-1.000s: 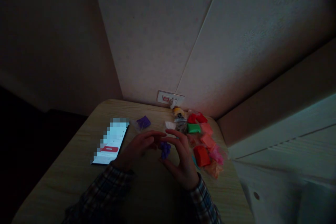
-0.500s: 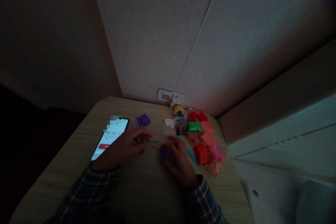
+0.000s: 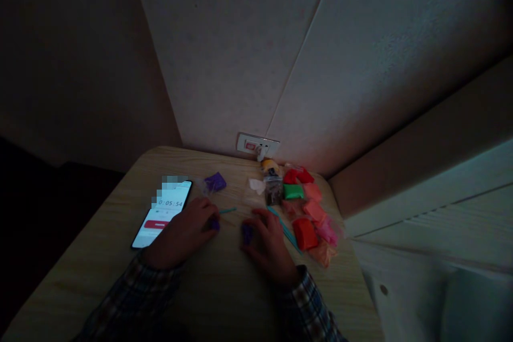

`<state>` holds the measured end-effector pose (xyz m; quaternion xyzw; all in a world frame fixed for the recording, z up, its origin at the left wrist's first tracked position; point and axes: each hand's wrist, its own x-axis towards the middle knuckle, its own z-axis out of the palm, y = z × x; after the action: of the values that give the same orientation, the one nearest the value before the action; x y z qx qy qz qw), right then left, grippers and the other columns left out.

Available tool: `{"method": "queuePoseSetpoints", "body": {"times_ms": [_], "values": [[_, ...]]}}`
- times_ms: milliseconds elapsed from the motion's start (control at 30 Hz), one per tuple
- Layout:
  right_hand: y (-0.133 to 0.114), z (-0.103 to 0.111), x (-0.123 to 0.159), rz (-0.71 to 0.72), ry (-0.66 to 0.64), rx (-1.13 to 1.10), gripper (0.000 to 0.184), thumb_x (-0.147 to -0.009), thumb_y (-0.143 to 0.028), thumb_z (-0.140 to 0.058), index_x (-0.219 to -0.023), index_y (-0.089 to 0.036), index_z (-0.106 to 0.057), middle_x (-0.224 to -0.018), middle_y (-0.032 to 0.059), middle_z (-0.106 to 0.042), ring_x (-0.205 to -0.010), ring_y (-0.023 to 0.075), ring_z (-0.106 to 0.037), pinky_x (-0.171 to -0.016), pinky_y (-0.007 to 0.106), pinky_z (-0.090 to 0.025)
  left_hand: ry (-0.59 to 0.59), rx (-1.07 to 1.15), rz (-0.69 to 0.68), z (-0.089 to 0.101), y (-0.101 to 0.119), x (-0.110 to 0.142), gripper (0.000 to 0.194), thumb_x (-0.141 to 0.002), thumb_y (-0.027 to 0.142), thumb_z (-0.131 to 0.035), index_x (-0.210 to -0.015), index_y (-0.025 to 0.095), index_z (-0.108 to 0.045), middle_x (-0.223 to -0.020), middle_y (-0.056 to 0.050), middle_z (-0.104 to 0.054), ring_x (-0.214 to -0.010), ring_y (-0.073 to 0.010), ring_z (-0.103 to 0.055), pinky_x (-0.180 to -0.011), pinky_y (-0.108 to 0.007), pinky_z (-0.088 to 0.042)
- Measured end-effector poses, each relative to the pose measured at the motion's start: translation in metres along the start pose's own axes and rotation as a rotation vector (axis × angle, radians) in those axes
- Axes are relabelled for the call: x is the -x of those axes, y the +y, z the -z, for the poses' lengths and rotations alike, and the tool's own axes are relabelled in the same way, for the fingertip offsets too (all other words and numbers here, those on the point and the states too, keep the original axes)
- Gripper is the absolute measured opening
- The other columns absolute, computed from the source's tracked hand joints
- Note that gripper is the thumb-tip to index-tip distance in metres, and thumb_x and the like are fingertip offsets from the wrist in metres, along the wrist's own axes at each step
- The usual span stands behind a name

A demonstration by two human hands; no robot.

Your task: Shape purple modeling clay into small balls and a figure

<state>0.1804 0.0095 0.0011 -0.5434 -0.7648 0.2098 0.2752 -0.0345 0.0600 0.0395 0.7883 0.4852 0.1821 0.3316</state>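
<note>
My left hand (image 3: 190, 232) rests low over the table, its thumb and fingers closed round a small lump of purple modelling clay (image 3: 215, 224). Just past its fingertips lies a teal stick tool (image 3: 228, 210), partly hidden by the hand. On the right, my right hand (image 3: 269, 243) curls its thumb and fingers about a second purple clay lump (image 3: 247, 233) on the tabletop. Behind the left hand is a purple clay block (image 3: 215, 181) beside a clear wrapper.
A phone (image 3: 162, 214) showing a timer lies at the left. Wrapped clay packs, among them a green pack (image 3: 294, 191) and a red pack (image 3: 304, 233), cluster at the right beside several teal sticks (image 3: 289, 232). A wall socket (image 3: 257, 145) holds a plug behind the wooden table (image 3: 80, 262).
My left hand has come down and closed on the purple lump that lay beneath it. My right hand stays at its lump. The view has shifted slightly.
</note>
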Motion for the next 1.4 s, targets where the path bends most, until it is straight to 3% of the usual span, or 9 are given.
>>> {"method": "queuePoseSetpoints", "body": {"times_ms": [167, 333, 500, 733, 1000, 1400], "values": [[-0.002, 0.002, -0.001, 0.008, 0.026, -0.052, 0.043, -0.069, -0.027, -0.068, -0.109, -0.024, -0.053, -0.121, 0.0095, -0.045, -0.112, 0.0276, -0.042, -0.092, 0.046, -0.038, 0.096, 0.297, -0.020, 0.002, 0.009, -0.006, 0.013, -0.065, 0.023, -0.066, -0.077, 0.020, -0.065, -0.084, -0.002, -0.061, -0.078, -0.0200, -0.052, -0.069, -0.027, -0.039], [-0.007, 0.008, -0.001, 0.066, 0.159, -0.161, 0.036, -0.077, -0.027, -0.059, -0.112, -0.022, -0.050, -0.112, 0.0088, -0.053, -0.106, 0.0239, -0.049, -0.089, 0.041, -0.041, -0.040, 0.526, 0.064, -0.003, 0.019, -0.011, 0.017, -0.067, 0.027, -0.064, -0.081, 0.017, -0.062, -0.079, -0.002, -0.062, -0.073, -0.0177, -0.056, -0.069, -0.028, -0.043], [-0.009, 0.009, 0.002, 0.125, 0.216, -0.208, 0.029, -0.080, -0.022, -0.055, -0.109, -0.023, -0.050, -0.094, 0.0063, -0.059, -0.089, 0.0222, -0.055, -0.076, 0.039, -0.046, -0.145, 0.688, 0.043, -0.017, 0.022, -0.014, 0.019, -0.067, 0.024, -0.065, -0.085, 0.016, -0.066, -0.085, -0.005, -0.068, -0.081, -0.0192, -0.060, -0.077, -0.031, -0.045], [-0.010, 0.007, 0.002, 0.206, 0.225, -0.245, 0.014, -0.080, -0.017, -0.054, -0.091, -0.025, -0.056, -0.078, 0.0023, -0.058, -0.073, 0.0190, -0.056, -0.062, 0.032, -0.047, -0.161, 0.706, 0.076, -0.027, 0.030, -0.014, 0.013, -0.065, 0.022, -0.065, -0.077, 0.018, -0.070, -0.075, -0.001, -0.070, -0.074, -0.0191, -0.062, -0.069, -0.028, -0.046], [-0.012, 0.009, 0.002, 0.260, 0.207, -0.211, 0.018, -0.081, -0.016, -0.052, -0.096, -0.026, -0.056, -0.077, 0.0021, -0.060, -0.070, 0.0183, -0.056, -0.058, 0.031, -0.048, -0.141, 0.819, 0.117, -0.035, 0.031, -0.013, 0.006, -0.064, 0.017, -0.065, -0.069, 0.017, -0.068, -0.066, 0.002, -0.067, -0.067, -0.0162, -0.060, -0.065, -0.025, -0.044], [-0.011, 0.010, 0.003, 0.315, 0.302, -0.158, 0.009, -0.083, -0.016, -0.050, -0.081, -0.019, -0.057, -0.067, 0.0020, -0.058, -0.062, 0.0144, -0.055, -0.054, 0.024, -0.046, -0.294, 0.910, 0.189, -0.039, 0.022, -0.018, 0.013, -0.062, 0.019, -0.067, -0.072, 0.013, -0.062, -0.072, 0.004, -0.063, -0.072, -0.0122, -0.055, -0.072, -0.025, -0.042]]}}
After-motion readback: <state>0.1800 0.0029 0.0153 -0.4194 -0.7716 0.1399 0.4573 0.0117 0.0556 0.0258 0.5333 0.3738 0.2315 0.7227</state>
